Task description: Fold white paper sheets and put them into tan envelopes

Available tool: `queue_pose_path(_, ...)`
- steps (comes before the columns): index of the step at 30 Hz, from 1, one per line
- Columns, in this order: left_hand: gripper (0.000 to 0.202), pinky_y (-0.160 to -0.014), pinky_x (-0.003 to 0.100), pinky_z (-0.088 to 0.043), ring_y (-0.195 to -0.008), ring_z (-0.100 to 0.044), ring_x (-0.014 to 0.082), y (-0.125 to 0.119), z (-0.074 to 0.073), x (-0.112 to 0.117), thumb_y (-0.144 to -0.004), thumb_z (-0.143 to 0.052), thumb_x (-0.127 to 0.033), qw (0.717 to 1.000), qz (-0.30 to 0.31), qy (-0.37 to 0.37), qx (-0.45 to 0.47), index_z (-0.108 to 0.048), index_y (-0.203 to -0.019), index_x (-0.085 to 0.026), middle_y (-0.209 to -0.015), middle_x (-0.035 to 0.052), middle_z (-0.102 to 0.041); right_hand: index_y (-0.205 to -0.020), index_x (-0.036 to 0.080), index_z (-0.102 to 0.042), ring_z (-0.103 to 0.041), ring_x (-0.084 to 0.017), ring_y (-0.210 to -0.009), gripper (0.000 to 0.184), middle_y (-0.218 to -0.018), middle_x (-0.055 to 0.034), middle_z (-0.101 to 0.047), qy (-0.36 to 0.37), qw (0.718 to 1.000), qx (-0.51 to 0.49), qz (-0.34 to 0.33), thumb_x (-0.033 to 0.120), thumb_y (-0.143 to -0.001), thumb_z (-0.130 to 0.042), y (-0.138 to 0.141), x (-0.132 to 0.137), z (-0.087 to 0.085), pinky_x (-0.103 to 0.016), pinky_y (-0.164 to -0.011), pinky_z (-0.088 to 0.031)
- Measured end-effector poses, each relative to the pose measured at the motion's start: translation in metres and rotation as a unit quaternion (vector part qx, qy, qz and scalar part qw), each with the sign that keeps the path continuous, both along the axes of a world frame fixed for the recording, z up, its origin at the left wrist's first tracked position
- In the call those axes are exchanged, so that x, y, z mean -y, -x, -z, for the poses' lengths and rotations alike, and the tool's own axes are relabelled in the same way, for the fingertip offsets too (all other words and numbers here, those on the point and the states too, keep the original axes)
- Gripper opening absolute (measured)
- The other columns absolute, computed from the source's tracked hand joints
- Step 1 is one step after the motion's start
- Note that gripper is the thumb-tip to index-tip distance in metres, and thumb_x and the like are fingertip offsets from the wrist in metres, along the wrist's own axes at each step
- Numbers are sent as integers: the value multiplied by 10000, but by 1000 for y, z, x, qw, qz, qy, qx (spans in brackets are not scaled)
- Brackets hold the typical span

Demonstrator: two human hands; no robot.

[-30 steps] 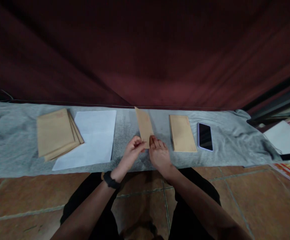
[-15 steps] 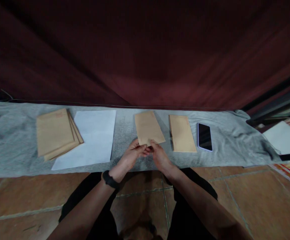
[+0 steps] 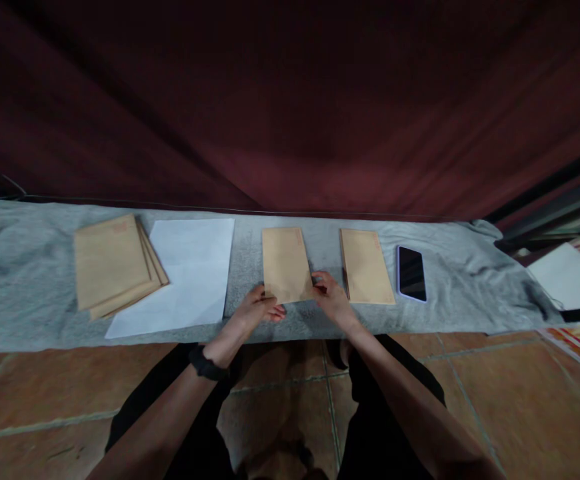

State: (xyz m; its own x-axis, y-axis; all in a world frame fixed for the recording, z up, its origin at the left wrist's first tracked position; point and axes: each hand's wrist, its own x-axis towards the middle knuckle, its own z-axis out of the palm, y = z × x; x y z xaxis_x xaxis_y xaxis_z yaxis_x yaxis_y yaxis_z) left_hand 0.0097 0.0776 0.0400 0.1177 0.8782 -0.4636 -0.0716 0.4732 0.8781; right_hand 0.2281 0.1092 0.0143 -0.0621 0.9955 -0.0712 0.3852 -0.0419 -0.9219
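In the head view a brown paper envelope with small red print at its top right corner is in front of me on the grey cloth. My left hand pinches its near left corner, thumb on top and fingers beneath. At the near right corner, my right hand closes its curled fingers on the edge. To the right lies a neat stack of similar envelopes. A fanned pile of brown envelopes rests at the left, partly over a large white sheet.
A phone with a lilac case lies right of the envelope stack. The grey cloth covers a narrow bench. Behind it hangs a dark red curtain. A white flat object is at the far right. Below are brown floor tiles.
The envelope has straightened and shifted slightly left and nearer. My hands have spread apart, the right from the middle of its near edge to the right corner.
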Motion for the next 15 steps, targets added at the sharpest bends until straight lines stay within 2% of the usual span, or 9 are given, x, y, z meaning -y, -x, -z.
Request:
queue_pose_path(2,322,-550,295,-559,-562,-714,204,0,-2,0,-737,-751,-342,1000,7,17,-15,-510,-900,-203,-650,34,-717,-1227,219,-623,-680,-193,-763,355,-879,-29,-717,-46,993,106,-19,197,-876,-577,-1,4,-4,-331,-743,-567)
queue_pose_path(4,287,-516,268,-536,-528,-698,184,-1,-4,0,-763,-716,-319,999,13,21,-37,-479,-889,-217,-632,7,-704,-1277,196,-618,-695,-240,-954,358,-1049,-95,-728,-108,975,193,-38,183,-932,-527,1,8,-11,-390,-888,-565)
queue_pose_path(6,252,-486,249,-514,-492,-679,168,-4,-6,0,-802,-673,-296,997,17,18,-68,-450,-899,-228,-606,-21,-683,-1334,179,-605,-646,-265,-1165,371,-1254,-140,-688,-172,950,247,-79,203,-993,-463,6,13,-17,-432,-1039,-514)
queue_pose_path(8,215,-469,238,-498,-469,-662,160,-7,-7,-1,-847,-626,-277,994,25,20,-105,-431,-925,-233,-579,-43,-658,-1412,163,-562,-542,-258,-1351,411,-1442,-140,-599,-215,926,277,-141,247,-1040,-410,13,20,-19,-439,-1157,-433)
queue_pose_path(10,170,-462,232,-487,-448,-641,153,-8,-8,-3,-889,-575,-257,989,38,23,-139,-421,-958,-234,-549,-62,-626,-1499,126,-475,-422,-251,-1471,480,-1574,-140,-476,-230,903,309,-192,311,-1062,-400,18,29,-15,-439,-1223,-360)
queue_pose_path(13,116,-475,239,-483,-443,-619,153,-5,-10,-3,-929,-512,-234,975,67,20,-211,-431,-1012,-229,-533,-75,-593,-1588,91,-319,-289,-259,-1547,634,-1657,-159,-325,-232,877,357,-222,420,-1058,-432,21,40,-5,-457,-1270,-279)
queue_pose_path(15,104,-519,255,-492,-507,-650,170,0,-15,-2,-935,-527,-265,943,86,-4,-321,-472,-1013,-225,-573,-51,-616,-1616,107,-252,-246,-250,-1563,686,-1676,-147,-272,-234,868,373,-230,458,-1055,-429,20,44,0,-457,-1283,-249)
